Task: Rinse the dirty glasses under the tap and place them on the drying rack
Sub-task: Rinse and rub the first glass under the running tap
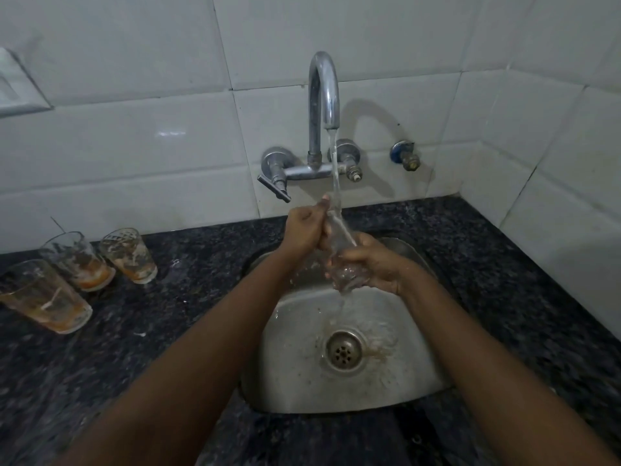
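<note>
**Glass under the running tap**

The glass tilts over the sink, its base wrapped in the curled fingers of the right hand, its upper part gripped by the left hand. Water from the tap strikes it just beyond the left fingertips. Three dirty glasses stand well left of both hands on the counter.

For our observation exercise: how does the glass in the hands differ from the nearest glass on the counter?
The held glass is tilted under running water; the counter glass stands untouched. The held glass looks clear; the counter glass has orange dregs. The left hand and right hand grip one; nothing touches the other. Both are clear tumblers.
</note>
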Motion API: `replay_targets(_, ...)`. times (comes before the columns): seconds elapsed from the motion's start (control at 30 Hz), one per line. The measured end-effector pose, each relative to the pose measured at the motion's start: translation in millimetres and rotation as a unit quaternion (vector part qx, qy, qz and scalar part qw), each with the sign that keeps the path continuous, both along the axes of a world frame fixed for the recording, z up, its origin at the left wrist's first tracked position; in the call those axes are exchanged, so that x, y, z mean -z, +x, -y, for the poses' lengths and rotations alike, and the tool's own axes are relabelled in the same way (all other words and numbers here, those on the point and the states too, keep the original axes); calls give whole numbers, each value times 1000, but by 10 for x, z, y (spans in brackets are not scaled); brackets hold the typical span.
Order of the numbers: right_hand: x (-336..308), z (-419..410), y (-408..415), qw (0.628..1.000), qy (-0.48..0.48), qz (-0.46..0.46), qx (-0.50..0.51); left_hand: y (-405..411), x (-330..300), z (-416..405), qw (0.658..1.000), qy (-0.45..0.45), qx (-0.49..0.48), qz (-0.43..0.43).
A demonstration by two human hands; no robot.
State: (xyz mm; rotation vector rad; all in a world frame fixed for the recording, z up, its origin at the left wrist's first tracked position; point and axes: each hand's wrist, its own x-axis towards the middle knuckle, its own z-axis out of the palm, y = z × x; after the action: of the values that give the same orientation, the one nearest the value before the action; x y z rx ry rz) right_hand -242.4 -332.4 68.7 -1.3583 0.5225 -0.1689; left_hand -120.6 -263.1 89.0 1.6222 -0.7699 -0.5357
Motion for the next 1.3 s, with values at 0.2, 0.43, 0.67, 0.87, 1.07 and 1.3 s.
replay_targets(0.2, 7, -141, 159, 845, -521, -99, 67, -33, -99, 116, 967, 117, -60, 219)
replay_targets(0.43, 86, 163, -38, 999, -28, 35, -16, -67, -40, -2, 991, -59, 88, 82)
replay_targets(0.67, -83, 231, 107, 939, -334, 26, 77, 121, -203, -189, 825, 69, 290, 480)
replay_targets(0.87, -43, 135, 381, 816, -578, -13, 25, 230, -206, -131, 551, 382, 276, 689)
replay_targets(1.07, 48, 187, 358, 766, -643, -2, 23, 64, -109, -25, 772, 378, 314, 403)
replay_targets(1.3, 90, 278, 220, 813, -578, 43, 56, 220, 14, -142, 477, 174, 186, 841)
